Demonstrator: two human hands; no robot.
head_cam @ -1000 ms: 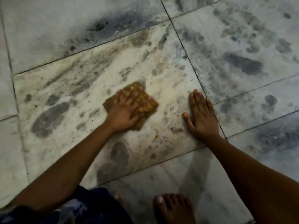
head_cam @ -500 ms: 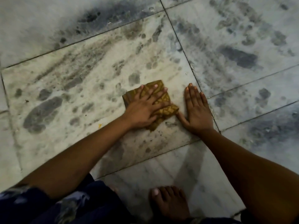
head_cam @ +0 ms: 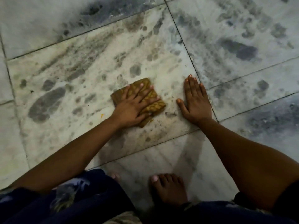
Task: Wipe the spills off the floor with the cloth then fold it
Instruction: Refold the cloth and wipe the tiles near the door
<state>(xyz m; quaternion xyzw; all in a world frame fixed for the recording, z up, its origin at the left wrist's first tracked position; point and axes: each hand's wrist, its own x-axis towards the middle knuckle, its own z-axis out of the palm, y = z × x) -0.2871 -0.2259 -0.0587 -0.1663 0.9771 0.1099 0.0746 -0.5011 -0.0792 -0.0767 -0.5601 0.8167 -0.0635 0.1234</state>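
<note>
A small folded mustard-yellow patterned cloth (head_cam: 156, 106) lies on the marble floor near the middle of the view. My left hand (head_cam: 132, 107) presses flat on top of it, fingers spread, covering much of it. My right hand (head_cam: 195, 101) rests palm-down on the bare tile to the right of the cloth, with a gap between them. A small orange speck of spill (head_cam: 101, 115) sits on the tile left of my left wrist. Dark crumbs (head_cam: 159, 121) lie just below the cloth's lower right corner.
The floor is pale marble tile (head_cam: 80, 65) with grey blotches and dark grout lines. My bare foot (head_cam: 169, 188) stands on the tile below the hands, and dark blue patterned clothing (head_cam: 68, 199) fills the bottom left.
My left hand slid the cloth rightwards until it nearly touched my right hand, then drew it back left a little. The orange speck now lies uncovered left of the cloth.
</note>
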